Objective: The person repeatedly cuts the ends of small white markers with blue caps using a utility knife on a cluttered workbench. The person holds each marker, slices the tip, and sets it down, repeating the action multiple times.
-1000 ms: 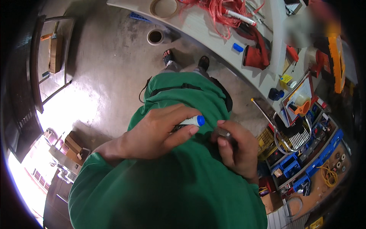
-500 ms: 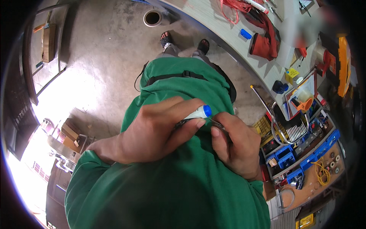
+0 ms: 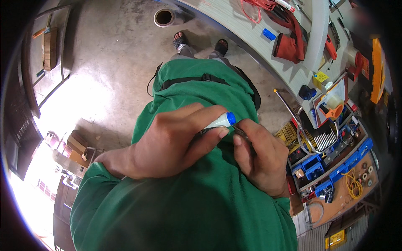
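My left hand is closed around a white marker, its blue end pointing to the right. Thumb and fingers press the barrel from both sides, and the rest of it is hidden in the palm. Close by on the right, my right hand pinches a thin metal tool whose tip reaches the blue end of the marker. Most of that tool is covered by the fingers, so its kind does not show. Both hands are held in front of my green shirt. A blue marker cap lies on the table.
The pale table curves along the upper right, with a red pouch, a yellow box and an orange tape dispenser. Lower right are blue bins and a coil of yellow cord. A round metal container stands on the floor.
The view has shifted slightly. Both hands keep their grips, and the marker's blue end and the tool tip stay close together.
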Tool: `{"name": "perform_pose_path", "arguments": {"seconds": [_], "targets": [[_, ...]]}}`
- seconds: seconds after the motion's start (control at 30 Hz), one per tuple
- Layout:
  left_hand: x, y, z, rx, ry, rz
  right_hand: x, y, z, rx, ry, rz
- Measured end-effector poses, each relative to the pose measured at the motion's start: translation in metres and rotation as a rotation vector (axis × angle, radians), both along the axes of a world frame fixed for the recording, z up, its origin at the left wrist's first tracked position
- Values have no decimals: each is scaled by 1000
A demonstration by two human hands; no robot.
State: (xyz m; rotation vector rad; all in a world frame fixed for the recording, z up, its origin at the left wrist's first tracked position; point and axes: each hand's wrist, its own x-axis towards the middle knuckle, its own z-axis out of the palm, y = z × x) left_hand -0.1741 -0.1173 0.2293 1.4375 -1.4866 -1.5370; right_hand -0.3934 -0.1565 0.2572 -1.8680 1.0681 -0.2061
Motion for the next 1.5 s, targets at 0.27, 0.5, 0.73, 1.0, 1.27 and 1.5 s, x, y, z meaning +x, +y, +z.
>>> {"name": "perform_pose_path", "arguments": {"seconds": [0.27,0.5,0.73,1.0,1.27,1.5], "targets": [[-3,-1,-2,21,3,11,1,0,-4,-27,41,5],[-5,1,-10,32,141,47,2,1,-5,-26,61,-15],[-6,3,-13,77,191,56,-2,1,-5,18,60,-24],[-14,-20,-32,39,19,204,-31,3,-28,448,-309,-737],[-20,-81,-139,-304,-295,164,-63,25,-94,611,-739,-947],[-47,-117,-213,-788,-633,105,-86,14,-122,629,-799,-913]]}}
